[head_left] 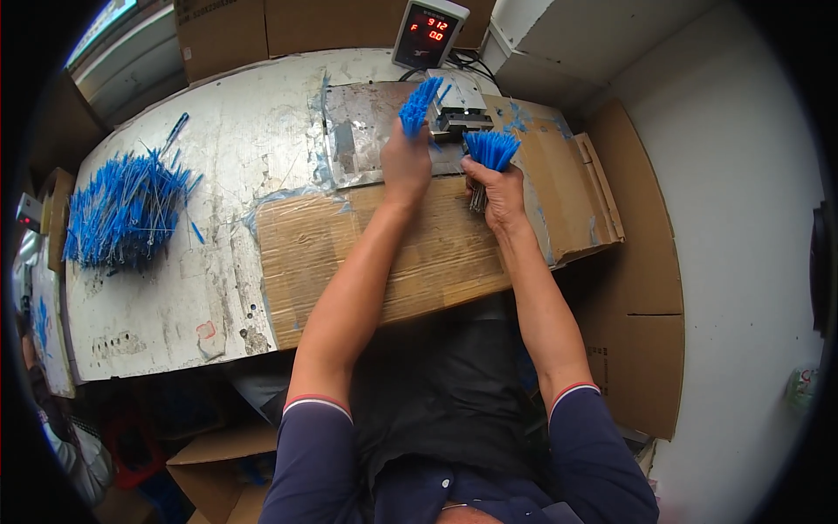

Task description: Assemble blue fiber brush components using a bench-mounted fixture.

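Note:
My left hand (pixel 406 166), blurred by motion, is closed round a bundle of thin blue-ended wire pieces (pixel 419 106) over the metal plate. Its fingers are mostly hidden behind the hand's back. My right hand (pixel 502 190) grips another bundle of blue-ended wire pieces (pixel 491 150), blue ends up and bare metal wires sticking out below the fist. Both hands are raised near a small metal block fixture (pixel 463 120) on the bench. A big heap of the same wire pieces (pixel 127 214) lies at the left, some loose strands beside it.
Cardboard (pixel 384 253) covers the near edge of the worn white workbench (pixel 227 166). Behind the fixture stands a box with a red digital display (pixel 429 33) and black cables. A pen-like blue tool (pixel 176 129) lies by the heap. Cardboard panels and a white wall (pixel 742 218) border the right.

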The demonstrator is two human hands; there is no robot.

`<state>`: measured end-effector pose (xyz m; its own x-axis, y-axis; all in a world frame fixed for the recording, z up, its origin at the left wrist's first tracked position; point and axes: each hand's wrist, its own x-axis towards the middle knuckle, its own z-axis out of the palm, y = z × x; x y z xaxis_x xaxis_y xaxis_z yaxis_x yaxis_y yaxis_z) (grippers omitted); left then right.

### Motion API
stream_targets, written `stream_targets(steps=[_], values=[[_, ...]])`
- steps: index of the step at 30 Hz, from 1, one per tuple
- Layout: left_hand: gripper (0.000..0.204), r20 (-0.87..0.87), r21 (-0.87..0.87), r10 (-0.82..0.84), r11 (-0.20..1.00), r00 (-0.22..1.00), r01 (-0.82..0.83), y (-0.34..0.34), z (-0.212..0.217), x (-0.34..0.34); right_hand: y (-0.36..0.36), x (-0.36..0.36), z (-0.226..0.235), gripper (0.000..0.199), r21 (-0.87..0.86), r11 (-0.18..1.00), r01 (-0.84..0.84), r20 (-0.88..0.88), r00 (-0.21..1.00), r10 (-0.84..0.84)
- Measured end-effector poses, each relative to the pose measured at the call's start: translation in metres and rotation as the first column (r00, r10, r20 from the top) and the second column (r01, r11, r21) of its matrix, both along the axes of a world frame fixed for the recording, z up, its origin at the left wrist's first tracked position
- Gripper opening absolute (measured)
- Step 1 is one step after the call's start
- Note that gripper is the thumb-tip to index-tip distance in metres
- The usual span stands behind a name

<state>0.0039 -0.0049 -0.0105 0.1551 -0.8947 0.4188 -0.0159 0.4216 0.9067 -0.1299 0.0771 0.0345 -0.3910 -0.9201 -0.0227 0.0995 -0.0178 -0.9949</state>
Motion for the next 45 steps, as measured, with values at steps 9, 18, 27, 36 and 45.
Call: stream_targets(steps=[9,18,27,36,45], values=[[0.013,-0.046,0.07,-0.116,0.99,0.992,0.12,0.011,0.01,-0.005,-0.002,-0.011,-0.011,0.021,0.038,0.997,0.066,0.007,0.998,-0.066],[0.011,-0.116,0.122,-0.054,0.99,0.992,0.068,0.007,0.009,-0.001,-0.026,-0.014,-0.014,0.018,0.083,0.968,0.239,-0.04,0.971,-0.236],[0.011,-0.005,0.073,-0.034,0.997,0.999,0.034,0.006,0.003,0.001,-0.027,-0.012,-0.022,0.018,0.042,0.956,0.289,0.019,0.957,-0.29],[0.012,0.335,-0.106,0.275,0.961,0.901,-0.254,0.007,0.004,-0.005,-0.023,-0.017,-0.019,0.015,0.048,0.959,0.279,0.025,0.96,-0.28],[0.009,0.499,-0.215,0.145,0.976,0.854,-0.04,0.003,-0.005,-0.007,-0.012,-0.024,-0.017,0.012,0.006,0.984,0.177,0.192,0.966,-0.175]])
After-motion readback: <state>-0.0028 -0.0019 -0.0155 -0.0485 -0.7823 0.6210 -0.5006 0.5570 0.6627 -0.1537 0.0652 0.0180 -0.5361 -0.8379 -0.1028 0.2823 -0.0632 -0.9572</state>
